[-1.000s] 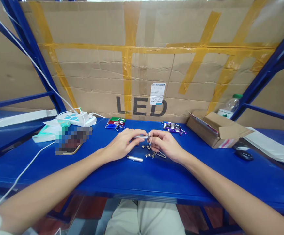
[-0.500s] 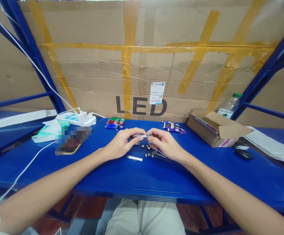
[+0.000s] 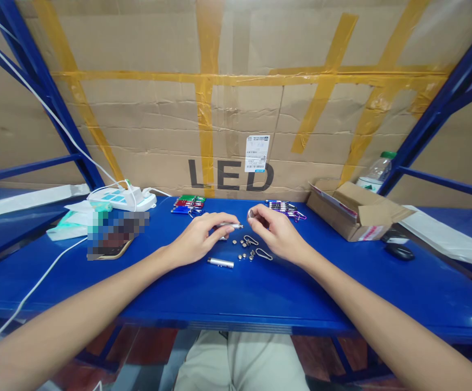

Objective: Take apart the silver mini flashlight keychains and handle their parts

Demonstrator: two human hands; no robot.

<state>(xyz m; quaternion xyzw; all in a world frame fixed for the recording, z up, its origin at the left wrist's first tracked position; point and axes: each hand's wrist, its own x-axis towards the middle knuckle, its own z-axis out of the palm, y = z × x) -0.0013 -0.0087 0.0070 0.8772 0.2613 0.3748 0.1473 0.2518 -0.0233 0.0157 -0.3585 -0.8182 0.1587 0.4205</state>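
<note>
My left hand (image 3: 195, 239) pinches a slim silver mini flashlight (image 3: 234, 225) above the blue table, its end pointing right. Just to the right, my right hand (image 3: 280, 233) is closed with a small silver ring-like piece (image 3: 250, 213) at its fingertips, apart from the flashlight. Below the hands lie several button cells (image 3: 244, 256). Two silver carabiner clips, one of them the nearer carabiner clip (image 3: 264, 254), lie beside these cells. A second silver flashlight tube (image 3: 220, 263) rests nearer the front. Another silver part under my left fingers is mostly hidden.
Green, red and blue flashlights (image 3: 187, 205) lie in rows at the back left; black and purple flashlights (image 3: 285, 208) at the back right. An open carton (image 3: 352, 214) and a black mouse (image 3: 399, 251) stand right. A phone (image 3: 116, 239) and power strip (image 3: 118, 198) are left.
My right hand has drawn away from the flashlight's end, carrying the small silver piece up and slightly right. A gap now separates them. My left hand still holds the flashlight.
</note>
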